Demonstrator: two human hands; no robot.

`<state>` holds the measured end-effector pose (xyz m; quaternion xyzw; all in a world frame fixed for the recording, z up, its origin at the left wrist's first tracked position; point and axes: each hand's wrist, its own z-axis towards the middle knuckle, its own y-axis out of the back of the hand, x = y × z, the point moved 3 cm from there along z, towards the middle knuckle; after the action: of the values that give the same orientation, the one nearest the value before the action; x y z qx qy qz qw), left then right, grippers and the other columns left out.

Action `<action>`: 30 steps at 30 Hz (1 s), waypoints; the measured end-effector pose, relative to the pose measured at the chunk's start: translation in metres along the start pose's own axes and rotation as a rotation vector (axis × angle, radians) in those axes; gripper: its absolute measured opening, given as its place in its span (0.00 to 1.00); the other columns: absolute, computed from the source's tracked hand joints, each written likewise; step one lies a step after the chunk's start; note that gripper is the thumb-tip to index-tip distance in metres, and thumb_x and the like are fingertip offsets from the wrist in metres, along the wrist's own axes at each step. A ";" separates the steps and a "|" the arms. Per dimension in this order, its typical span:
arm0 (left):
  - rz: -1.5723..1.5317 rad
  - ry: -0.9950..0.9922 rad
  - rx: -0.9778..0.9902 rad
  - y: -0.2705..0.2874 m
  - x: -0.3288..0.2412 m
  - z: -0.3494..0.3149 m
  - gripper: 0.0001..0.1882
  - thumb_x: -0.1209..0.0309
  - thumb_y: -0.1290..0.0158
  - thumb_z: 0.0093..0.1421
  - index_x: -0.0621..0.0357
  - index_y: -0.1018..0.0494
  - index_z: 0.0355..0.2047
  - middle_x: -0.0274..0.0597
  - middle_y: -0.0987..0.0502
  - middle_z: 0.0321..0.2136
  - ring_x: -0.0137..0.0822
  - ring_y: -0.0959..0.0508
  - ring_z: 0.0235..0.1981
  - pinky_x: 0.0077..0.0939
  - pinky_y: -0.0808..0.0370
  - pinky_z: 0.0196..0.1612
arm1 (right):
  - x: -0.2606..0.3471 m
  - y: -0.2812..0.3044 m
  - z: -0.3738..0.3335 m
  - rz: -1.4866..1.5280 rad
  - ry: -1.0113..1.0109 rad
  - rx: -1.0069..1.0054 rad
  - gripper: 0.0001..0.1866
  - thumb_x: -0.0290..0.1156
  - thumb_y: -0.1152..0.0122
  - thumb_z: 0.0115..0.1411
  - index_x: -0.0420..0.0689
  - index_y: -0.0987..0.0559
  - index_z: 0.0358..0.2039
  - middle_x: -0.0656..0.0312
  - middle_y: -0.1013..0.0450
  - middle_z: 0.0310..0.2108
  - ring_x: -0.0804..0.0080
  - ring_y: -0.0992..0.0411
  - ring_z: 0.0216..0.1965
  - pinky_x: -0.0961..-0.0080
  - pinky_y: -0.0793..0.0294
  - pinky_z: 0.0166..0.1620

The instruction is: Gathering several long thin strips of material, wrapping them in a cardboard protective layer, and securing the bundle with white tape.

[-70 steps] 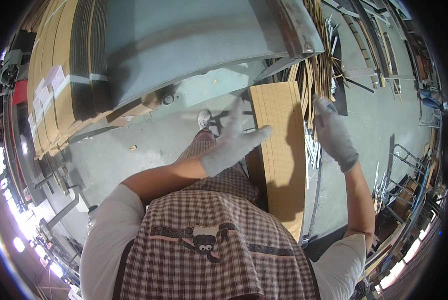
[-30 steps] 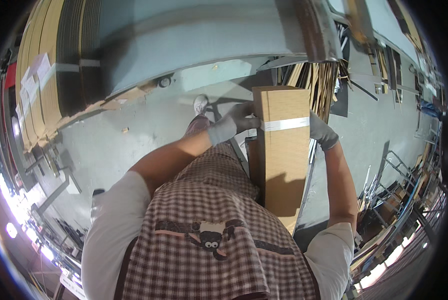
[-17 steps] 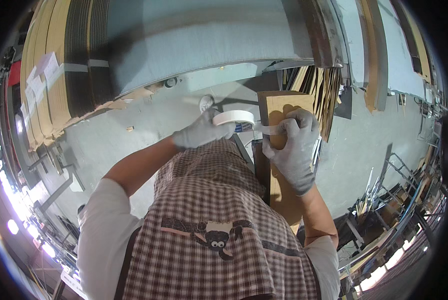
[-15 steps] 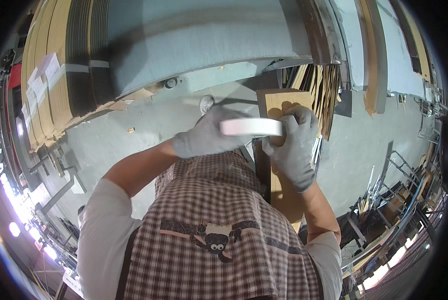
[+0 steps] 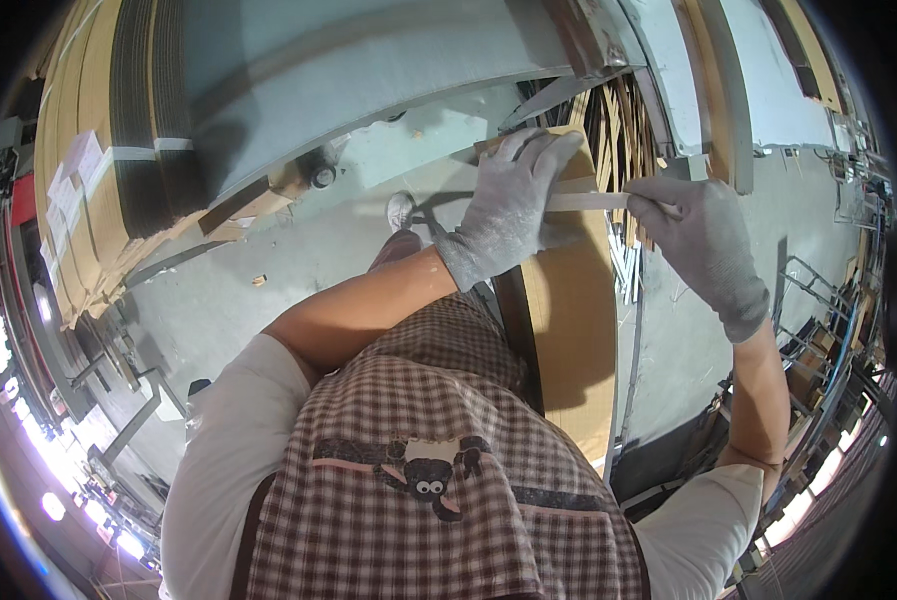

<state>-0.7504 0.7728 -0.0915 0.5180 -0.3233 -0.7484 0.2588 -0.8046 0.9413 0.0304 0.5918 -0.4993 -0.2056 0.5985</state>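
Note:
A pale strip of tape (image 5: 596,201) stretches across the long tan board (image 5: 573,330), running between my two gloved hands. My right hand (image 5: 703,235), past the board's right edge, is closed in a pinch on the tape's right end. My left hand (image 5: 513,200) is over the far part of the board with its fingers stretched out toward the upper right. The tape passes under or behind that hand; its contact there is hidden. The white tape roll from the earlier frame cannot be made out. Both gloves are grey.
Strapped stacks of tan and dark boards (image 5: 93,200) stand at the far left. A large grey-blue panel (image 5: 368,50) spans the back. Thin loose strips (image 5: 618,130) lie in a bundle beyond the board. Metal racks (image 5: 818,330) stand at the right.
The white roll between my hands has gone from sight, and a tape strip now spans them. My right hand moved right; my left moved right and away over the board, its fingers extended.

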 end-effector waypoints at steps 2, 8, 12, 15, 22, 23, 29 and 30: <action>0.000 0.009 -0.017 0.003 0.000 -0.001 0.57 0.50 0.29 0.38 0.55 0.45 0.64 0.48 0.32 0.52 0.45 0.33 0.55 0.45 0.33 0.55 | -0.008 -0.005 0.007 -0.043 0.046 0.019 0.07 0.34 0.39 0.57 0.47 0.15 0.30 0.50 0.25 0.21 0.54 0.25 0.22 0.63 0.25 0.29; -0.235 -0.022 -0.089 0.000 -0.008 -0.001 0.55 0.59 0.28 0.39 0.62 0.46 0.64 0.57 0.36 0.59 0.53 0.37 0.61 0.49 0.43 0.64 | -0.098 -0.162 0.048 -0.172 -0.003 0.238 0.14 0.40 0.44 0.57 0.43 0.19 0.30 0.47 0.22 0.33 0.46 0.24 0.37 0.56 0.25 0.40; -0.180 0.190 -0.462 -0.008 0.010 -0.035 0.50 0.63 0.31 0.46 0.65 0.47 0.63 0.58 0.34 0.56 0.51 0.33 0.59 0.43 0.38 0.62 | -0.082 -0.111 0.032 0.201 -0.099 -0.048 0.15 0.37 0.43 0.61 0.38 0.18 0.38 0.45 0.23 0.30 0.50 0.22 0.34 0.64 0.25 0.38; -1.210 0.669 -0.464 -0.050 0.055 -0.077 0.47 0.67 0.37 0.54 0.63 0.53 0.67 0.58 0.40 0.62 0.51 0.38 0.64 0.44 0.39 0.64 | -0.068 -0.080 0.008 0.686 -0.249 -0.353 0.18 0.38 0.45 0.66 0.36 0.20 0.46 0.68 0.30 0.22 0.82 0.34 0.25 0.79 0.35 0.30; -0.848 0.063 0.194 0.074 0.002 -0.118 0.37 0.70 0.36 0.52 0.58 0.38 0.61 0.51 0.26 0.47 0.44 0.26 0.53 0.36 0.31 0.58 | 0.112 -0.070 -0.071 1.350 -0.084 0.399 0.21 0.30 0.43 0.62 0.38 0.24 0.55 0.68 0.28 0.28 0.83 0.34 0.24 0.83 0.33 0.28; -0.743 -0.144 0.290 0.083 0.001 -0.133 0.34 0.74 0.40 0.54 0.51 0.37 0.61 0.48 0.26 0.48 0.43 0.25 0.52 0.36 0.30 0.57 | 0.142 -0.076 -0.068 1.055 -0.003 0.434 0.23 0.29 0.43 0.63 0.37 0.28 0.58 0.65 0.28 0.33 0.80 0.32 0.29 0.80 0.30 0.33; -0.340 0.325 -0.196 0.291 0.121 -0.241 0.27 0.70 0.42 0.60 0.55 0.34 0.59 0.48 0.26 0.51 0.40 0.24 0.50 0.34 0.26 0.54 | 0.173 -0.178 -0.102 0.906 -0.093 -0.094 0.37 0.22 0.51 0.59 0.38 0.48 0.70 0.50 0.34 0.57 0.65 0.33 0.53 0.67 0.35 0.58; -0.112 0.403 -0.401 0.339 0.151 -0.270 0.27 0.70 0.42 0.59 0.57 0.34 0.59 0.47 0.25 0.50 0.40 0.23 0.48 0.33 0.25 0.52 | 0.196 -0.184 -0.101 0.960 -0.165 -0.101 0.32 0.24 0.52 0.64 0.36 0.43 0.68 0.50 0.34 0.57 0.62 0.31 0.55 0.68 0.32 0.57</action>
<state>-0.5282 0.3828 0.0028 0.6118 -0.0817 -0.6926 0.3734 -0.5747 0.7889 -0.0480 0.2468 -0.7510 0.0231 0.6120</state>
